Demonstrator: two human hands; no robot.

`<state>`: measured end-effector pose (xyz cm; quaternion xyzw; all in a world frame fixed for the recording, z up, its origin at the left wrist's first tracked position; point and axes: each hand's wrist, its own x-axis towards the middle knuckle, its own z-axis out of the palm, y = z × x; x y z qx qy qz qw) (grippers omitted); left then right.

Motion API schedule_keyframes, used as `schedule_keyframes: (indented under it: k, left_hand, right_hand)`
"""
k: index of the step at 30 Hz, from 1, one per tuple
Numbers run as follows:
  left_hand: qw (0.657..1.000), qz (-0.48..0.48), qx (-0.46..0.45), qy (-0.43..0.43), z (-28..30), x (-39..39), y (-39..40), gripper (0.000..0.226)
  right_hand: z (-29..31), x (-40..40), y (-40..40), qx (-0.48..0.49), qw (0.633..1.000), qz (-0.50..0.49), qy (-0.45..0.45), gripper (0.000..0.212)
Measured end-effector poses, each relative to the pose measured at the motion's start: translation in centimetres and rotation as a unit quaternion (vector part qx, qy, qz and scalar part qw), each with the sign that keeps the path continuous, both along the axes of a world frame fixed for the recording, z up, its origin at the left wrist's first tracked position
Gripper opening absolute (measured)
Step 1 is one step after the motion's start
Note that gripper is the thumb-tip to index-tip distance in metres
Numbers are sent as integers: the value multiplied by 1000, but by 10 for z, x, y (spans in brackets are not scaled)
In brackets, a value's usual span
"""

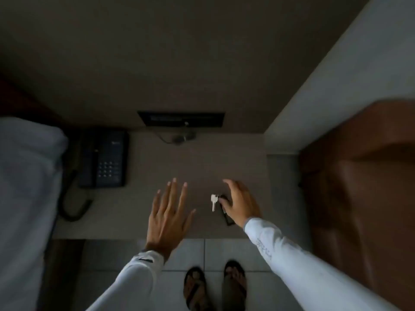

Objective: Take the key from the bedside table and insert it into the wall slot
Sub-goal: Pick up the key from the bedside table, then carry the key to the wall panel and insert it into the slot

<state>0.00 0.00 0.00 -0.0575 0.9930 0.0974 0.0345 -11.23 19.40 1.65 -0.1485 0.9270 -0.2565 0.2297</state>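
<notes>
Head view, 1 frame, dim light.

Item 1: bedside table (157,167), pale flat top, seen from above, set between a bed (27,187) at the left and a brown upholstered seat (359,187) at the right.

Item 2: key (214,202), silver, laid on the near right part of the table top, blade pointed toward the near edge. A dark fob (226,217) is attached beside it, partly hidden under the right hand.

Item 3: right hand (240,204), curled over the fob, thumb tip placed against the key head; whether the key is already gripped cannot be told. Fingers are held narrowly bent.

Item 4: left hand (169,217), spread wide and flat, palm down, nothing held, positioned over the near edge of the table, left of the key and apart from it.

Item 5: telephone (105,158), dark, corded, placed at the far left of the table.

Item 6: wall panel (180,118), dark, rectangular, mounted just above the table's far edge.

Item 7: 2 sandalled feet (213,288) on a tiled floor.
</notes>
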Motion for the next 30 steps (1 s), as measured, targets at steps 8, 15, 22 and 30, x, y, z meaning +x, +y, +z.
schedule_keyframes:
  k: [8, 15, 22, 30]
  left_hand:
    - [997, -17, 44, -59, -103, -25, 8, 69]
    - [995, -30, 43, -90, -82, -30, 5, 73]
    - [998, -57, 31, 1, 54, -70, 14, 66]
    - [972, -138, 0, 188, 307, -155, 71, 66]
  right_hand:
    - [-78, 5, 0, -29, 999, -16, -8, 46]
    - [-67, -4, -2, -49, 990, -97, -86, 21]
    - [49, -33, 44, -79, 983, -166, -31, 27]
    - [316, -99, 107, -148, 963, -187, 123, 33]
